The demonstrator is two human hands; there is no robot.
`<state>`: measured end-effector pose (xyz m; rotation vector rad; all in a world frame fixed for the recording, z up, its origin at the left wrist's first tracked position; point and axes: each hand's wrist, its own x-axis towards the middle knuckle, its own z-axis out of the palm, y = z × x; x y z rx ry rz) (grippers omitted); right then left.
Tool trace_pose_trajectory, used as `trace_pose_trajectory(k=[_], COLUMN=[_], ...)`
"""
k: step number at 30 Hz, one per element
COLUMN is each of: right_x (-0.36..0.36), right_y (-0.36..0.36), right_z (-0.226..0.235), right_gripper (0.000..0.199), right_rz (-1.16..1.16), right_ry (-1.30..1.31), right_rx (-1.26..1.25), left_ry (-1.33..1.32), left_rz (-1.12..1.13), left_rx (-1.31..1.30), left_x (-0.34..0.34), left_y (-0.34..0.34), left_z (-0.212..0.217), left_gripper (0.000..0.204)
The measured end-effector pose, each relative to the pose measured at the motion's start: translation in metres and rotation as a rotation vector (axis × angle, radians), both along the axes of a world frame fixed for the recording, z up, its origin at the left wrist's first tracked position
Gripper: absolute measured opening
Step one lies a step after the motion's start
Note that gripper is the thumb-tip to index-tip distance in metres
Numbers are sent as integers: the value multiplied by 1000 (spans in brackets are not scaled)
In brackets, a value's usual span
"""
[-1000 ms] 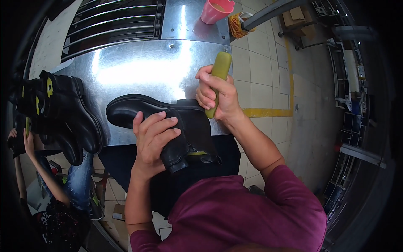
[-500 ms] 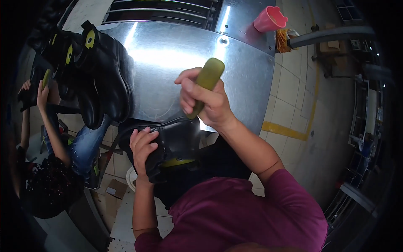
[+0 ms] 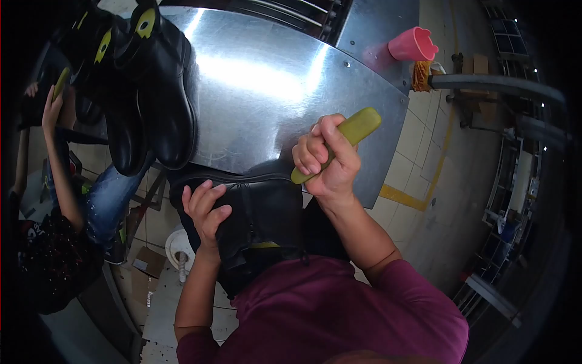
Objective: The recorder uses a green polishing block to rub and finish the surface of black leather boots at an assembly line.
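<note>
Boot (image 3: 264, 209) in the head view looks part way through being worked on, I think. It lies on its side near the edge of the table (image 3: 230, 127). The left hand (image 3: 204, 212) rests on it with bent fingers, but I cannot tell if they squeeze it. The right hand (image 3: 341, 168) has its fingers wrapped tight around a green bar (image 3: 362, 126). One end of the bar is close to the boot, down and left of those fingers; I cannot tell if it touches. Up and left of the left fingers, more boots (image 3: 163, 109) are on the table. I cannot say if they are done or left to do. A pink cup (image 3: 409, 45) is up and right of the right fingers. Far left, another person's hand (image 3: 51, 112) holds a second bar (image 3: 61, 82).
</note>
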<state>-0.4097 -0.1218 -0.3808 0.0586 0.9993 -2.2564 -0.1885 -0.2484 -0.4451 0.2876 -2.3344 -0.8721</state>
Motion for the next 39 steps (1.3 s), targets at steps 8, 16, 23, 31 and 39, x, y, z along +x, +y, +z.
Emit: trace_pose_trajectory(k=[8,16,23,31,39], right_x=[1,8,10,-10,-9], right_y=[-21,-48,-70,-17,-17], right_z=[1,14,16,21,13], right_gripper=[20,18,17,21,21], right_rz=[89,298,638,290,239], right_ry=[0,85,47,37,-37], right_rx=[38,168,264,114,108], left_ry=[3,9,55,24,6], left_rz=[-12,-37,-78,-75,-68], left_rx=[36,55,-46,-7,7], left_x=[2,3,9,1,-4], left_y=[-3,-4,-2,-1,-1], left_z=[4,9,1,9,11], left_gripper=[37,36,35,39,42])
